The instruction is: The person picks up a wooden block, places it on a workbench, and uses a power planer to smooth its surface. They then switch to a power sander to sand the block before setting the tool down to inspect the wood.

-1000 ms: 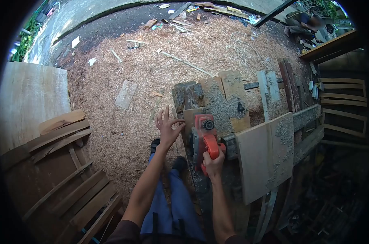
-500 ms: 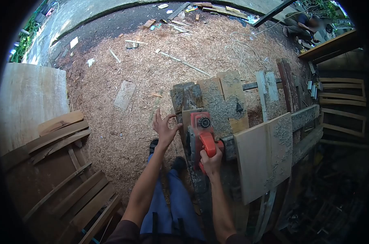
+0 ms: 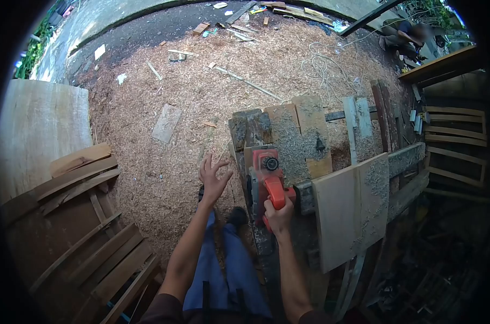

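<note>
A red electric planer [image 3: 267,162] with a black front knob rests on the left part of the wooden workbench [image 3: 258,237]. My right hand [image 3: 279,216] is wrapped round its rear handle. Left of the planer my left hand [image 3: 214,178] is in the air over the shavings, fingers apart, touching nothing. Most of the surface under the planer is hidden by its body. Beside the planer on the right, a wide light board [image 3: 337,216] lies tilted across the bench, with shavings on its right half.
Wood shavings [image 3: 131,178] cover the ground. Planks [image 3: 82,173] are stacked at left, near a plywood sheet [image 3: 50,129]. A pale cord [image 3: 323,70] lies coiled ahead. Wooden frames [image 3: 455,140] stand at right. Another person [image 3: 404,38] crouches at the far right.
My left hand has moved slightly left and down, away from the planer's front. My right hand and the planer stay about where they were.
</note>
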Tool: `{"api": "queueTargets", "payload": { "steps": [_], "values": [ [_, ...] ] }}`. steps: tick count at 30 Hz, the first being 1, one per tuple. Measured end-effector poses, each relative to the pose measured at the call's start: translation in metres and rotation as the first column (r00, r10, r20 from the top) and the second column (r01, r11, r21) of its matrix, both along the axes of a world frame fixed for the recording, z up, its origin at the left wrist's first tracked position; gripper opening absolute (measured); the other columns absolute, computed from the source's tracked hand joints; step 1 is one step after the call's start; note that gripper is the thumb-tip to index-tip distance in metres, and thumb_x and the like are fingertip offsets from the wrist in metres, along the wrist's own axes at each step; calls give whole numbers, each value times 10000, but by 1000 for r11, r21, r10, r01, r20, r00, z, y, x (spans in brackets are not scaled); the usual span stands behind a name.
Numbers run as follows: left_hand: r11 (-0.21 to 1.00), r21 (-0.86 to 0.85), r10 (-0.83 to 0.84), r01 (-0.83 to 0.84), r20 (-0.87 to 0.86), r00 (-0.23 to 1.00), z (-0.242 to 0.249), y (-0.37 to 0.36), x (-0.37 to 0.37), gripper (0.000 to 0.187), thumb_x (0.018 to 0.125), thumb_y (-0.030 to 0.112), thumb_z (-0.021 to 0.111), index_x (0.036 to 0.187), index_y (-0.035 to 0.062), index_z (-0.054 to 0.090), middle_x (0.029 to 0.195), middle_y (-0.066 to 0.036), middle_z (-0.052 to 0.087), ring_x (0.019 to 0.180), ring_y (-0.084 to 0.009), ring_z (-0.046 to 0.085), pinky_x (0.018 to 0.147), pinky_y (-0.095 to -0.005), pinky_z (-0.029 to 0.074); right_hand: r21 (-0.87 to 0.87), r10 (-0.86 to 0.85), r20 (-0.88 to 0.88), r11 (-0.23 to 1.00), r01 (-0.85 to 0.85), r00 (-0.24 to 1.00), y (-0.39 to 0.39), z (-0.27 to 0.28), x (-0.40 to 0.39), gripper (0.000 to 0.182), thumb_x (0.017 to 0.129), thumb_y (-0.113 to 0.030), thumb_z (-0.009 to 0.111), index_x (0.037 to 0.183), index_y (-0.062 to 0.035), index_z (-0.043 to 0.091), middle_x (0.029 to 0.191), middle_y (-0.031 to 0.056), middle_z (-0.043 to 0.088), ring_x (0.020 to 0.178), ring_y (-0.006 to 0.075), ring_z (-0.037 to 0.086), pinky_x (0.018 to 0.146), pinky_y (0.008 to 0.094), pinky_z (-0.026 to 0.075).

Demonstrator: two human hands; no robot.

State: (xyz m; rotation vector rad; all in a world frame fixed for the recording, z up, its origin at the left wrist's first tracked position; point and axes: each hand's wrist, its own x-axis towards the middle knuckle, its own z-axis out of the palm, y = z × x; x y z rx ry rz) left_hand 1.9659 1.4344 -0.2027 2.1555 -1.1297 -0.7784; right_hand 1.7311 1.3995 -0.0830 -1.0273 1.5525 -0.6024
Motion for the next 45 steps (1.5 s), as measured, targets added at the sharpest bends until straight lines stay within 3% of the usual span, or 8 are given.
{"api": "queueTargets", "payload": {
  "steps": [3,5,17,32,42,45],
  "values": [
    [1000,20,12,-12,2,1000,0,6,-3,378,886,405,822,1216,234,749,1678,-201,318,1576,-414,162,1244,-597,74,-22,22,-38,1000,-23,999,-2,8,2,193,819,-122,713,962,2,678,821,115,700,790,252,718,762,380,548],
    [999,27,34,-34,10,999,0,6,-6,409,873,438,827,1220,230,762,1653,-227,368,1558,-417,219,1239,-572,131,-16,16,-55,1000,-17,998,-3,6,3,186,820,-124,713,958,-2,681,814,113,699,788,253,719,759,382,549],
    [1000,-4,22,-22,-37,999,1,12,-21,376,909,410,794,1228,216,748,1653,-199,384,1551,-404,245,1236,-562,165,-11,41,-29,999,-41,999,-9,10,2,182,830,-119,711,951,12,674,825,131,703,796,252,725,758,381,551],
    [998,18,67,-66,-44,997,-7,19,-22,359,944,379,752,1269,233,710,1654,-156,389,1539,-395,256,1242,-569,149,-37,76,-82,996,-80,994,-15,17,8,166,831,-109,699,934,17,665,801,134,686,764,236,705,738,377,541],
    [999,12,53,-53,25,998,-27,41,-17,361,910,340,781,1250,235,716,1642,-166,399,1530,-389,266,1234,-552,169,-122,80,-97,988,-91,992,-21,21,14,185,827,-134,716,931,12,673,790,139,705,771,255,735,736,385,549],
    [998,18,63,-63,-27,998,-26,46,-17,333,935,348,757,1241,222,717,1638,-176,397,1553,-384,229,1253,-570,91,-122,76,-99,989,-88,992,-22,19,14,190,825,-140,719,930,13,678,795,146,713,781,266,746,734,389,552]
  ]
}}
